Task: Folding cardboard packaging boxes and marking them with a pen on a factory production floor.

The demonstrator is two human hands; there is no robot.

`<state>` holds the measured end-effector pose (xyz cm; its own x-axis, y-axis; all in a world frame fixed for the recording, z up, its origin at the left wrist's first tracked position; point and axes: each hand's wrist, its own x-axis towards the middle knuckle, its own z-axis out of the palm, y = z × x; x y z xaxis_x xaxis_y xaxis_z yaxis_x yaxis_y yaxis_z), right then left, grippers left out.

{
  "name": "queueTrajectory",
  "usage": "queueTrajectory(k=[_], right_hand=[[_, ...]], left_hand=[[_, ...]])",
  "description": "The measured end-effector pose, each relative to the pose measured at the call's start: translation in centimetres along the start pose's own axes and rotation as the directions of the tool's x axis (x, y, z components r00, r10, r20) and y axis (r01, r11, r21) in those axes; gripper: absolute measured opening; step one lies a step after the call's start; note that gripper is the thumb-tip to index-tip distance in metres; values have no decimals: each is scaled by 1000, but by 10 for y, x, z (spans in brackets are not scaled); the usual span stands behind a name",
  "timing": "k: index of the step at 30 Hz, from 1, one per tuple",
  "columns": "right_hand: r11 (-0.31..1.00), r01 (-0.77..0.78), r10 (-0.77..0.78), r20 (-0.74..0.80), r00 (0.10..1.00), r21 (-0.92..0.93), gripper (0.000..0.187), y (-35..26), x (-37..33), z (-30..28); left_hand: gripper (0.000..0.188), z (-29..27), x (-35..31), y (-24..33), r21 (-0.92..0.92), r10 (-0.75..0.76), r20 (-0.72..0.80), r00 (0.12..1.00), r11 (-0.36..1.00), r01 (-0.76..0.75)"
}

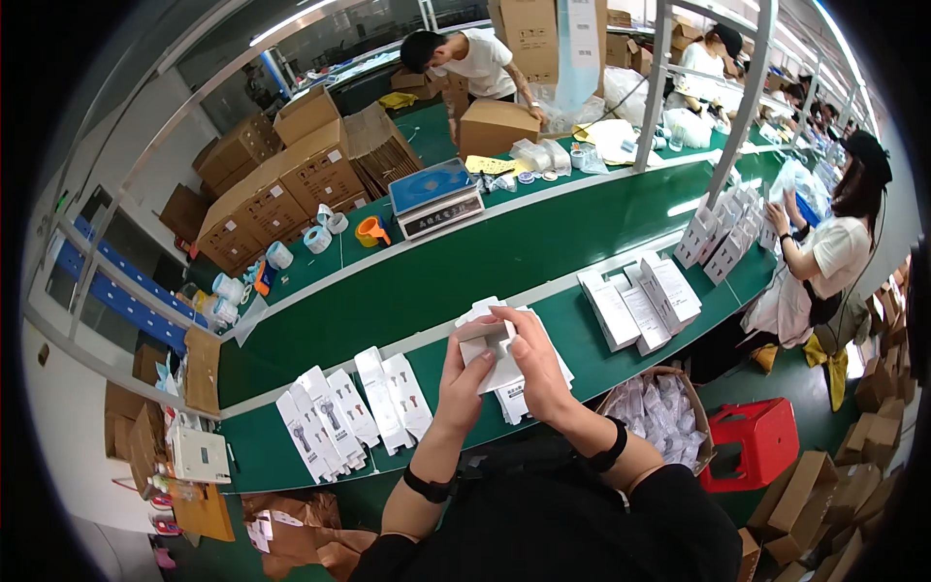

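Observation:
Over the near edge of the green bench I hold a small white carton (499,371) between both hands. My left hand (460,378) grips its left side, with the thumb near its open end. My right hand (539,367) has its fingers curved over the top and right side. Beneath them lies a stack of flat white cartons (556,361), partly hidden by my hands. More flat printed cartons (330,419) are fanned out to the left. On the right are several white cartons (640,303) that look folded into shape.
Beyond the near strip runs a green conveyor belt (427,276). A blue-topped scale (434,194), tape rolls (317,239) and brown boxes (262,199) stand past it. At right, a co-worker (844,247) handles cartons. A box of bagged parts (659,417) and red stool (752,441) are close by.

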<state>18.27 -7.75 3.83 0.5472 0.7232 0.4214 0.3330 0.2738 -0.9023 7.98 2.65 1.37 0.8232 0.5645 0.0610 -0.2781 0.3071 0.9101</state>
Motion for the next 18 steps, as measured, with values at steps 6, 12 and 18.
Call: queueTrajectory(k=[6,12,18], right_hand=[[975,-180,190,-73,979,131,44,17,-3,-12],[970,-144,159,-63,985,194,46,22,0,-13],[957,-285,283,-49,958,-44,48,15,-7,-15]], left_hand=[[37,7,8,-4,247,277,97,956,924,-293],[26,0,6,-12,348,300,241,923,861,-371],[14,5,-8,-15,194,-35,160,986,981,4]])
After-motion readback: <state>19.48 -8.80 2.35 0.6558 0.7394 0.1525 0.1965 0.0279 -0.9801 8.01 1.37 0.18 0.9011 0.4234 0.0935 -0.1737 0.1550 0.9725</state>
